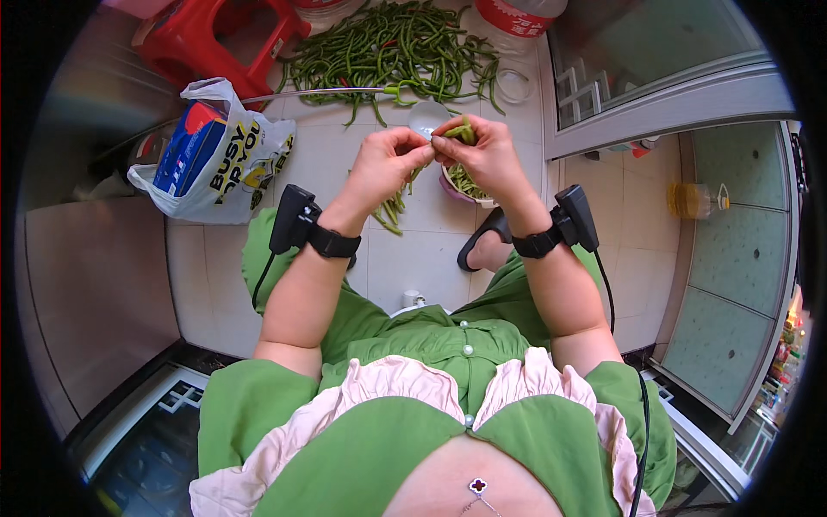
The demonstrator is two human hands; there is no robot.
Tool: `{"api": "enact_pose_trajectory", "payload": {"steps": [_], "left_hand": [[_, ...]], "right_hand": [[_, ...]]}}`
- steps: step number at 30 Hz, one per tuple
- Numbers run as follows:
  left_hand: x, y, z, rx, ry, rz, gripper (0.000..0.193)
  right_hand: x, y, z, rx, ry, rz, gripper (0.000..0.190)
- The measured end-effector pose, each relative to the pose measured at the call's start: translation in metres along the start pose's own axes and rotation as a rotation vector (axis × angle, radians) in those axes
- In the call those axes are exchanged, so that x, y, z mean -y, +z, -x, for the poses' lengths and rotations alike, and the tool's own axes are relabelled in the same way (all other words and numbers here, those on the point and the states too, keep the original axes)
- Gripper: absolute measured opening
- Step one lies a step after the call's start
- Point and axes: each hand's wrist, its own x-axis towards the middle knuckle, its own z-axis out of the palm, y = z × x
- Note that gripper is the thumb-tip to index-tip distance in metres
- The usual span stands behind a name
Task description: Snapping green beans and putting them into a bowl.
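My right hand holds several short pieces of green bean against its palm. Its thumb and index fingertips meet those of my left hand. The left thumb and index finger are pinched close together; whatever lies between them is too small and covered to make out. Below my right hand, a lilac and white bowl contains bean pieces, partly hidden by the hand. More cut beans lie on the floor under my left hand. A pale round dish shows just beyond the fingertips.
A large heap of long green beans spreads over the tiles ahead. At left are a red plastic stool, a thin rod and a plastic bag with a blue box. A large clear bottle stands near the door frame.
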Motion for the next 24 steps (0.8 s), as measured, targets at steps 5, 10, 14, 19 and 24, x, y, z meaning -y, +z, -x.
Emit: {"api": "enact_pose_trajectory", "payload": {"steps": [5,10,14,19,24], "left_hand": [[-0.017,-0.004,0.005,0.211,-0.154,0.582,0.015],[-0.012,0.0,0.004,0.425,-0.051,0.873,0.016],[-0.005,-0.017,-0.006,-0.082,0.009,0.788,0.013],[-0.002,-0.012,-0.006,-0.139,-0.085,0.547,0.016],[-0.001,-0.009,-0.004,-0.149,-0.057,0.508,0.019]], "right_hand": [[0.014,0.008,0.009,-0.046,-0.019,-0.218,0.013],[0.015,0.004,0.013,-0.066,0.068,-0.74,0.016],[0.019,-0.035,0.0,-0.301,-0.052,-0.17,0.011],[-0.017,-0.085,-0.006,-0.15,0.102,0.509,0.019],[-0.04,-0.101,-0.007,-0.225,0.018,1.144,0.027]]}}
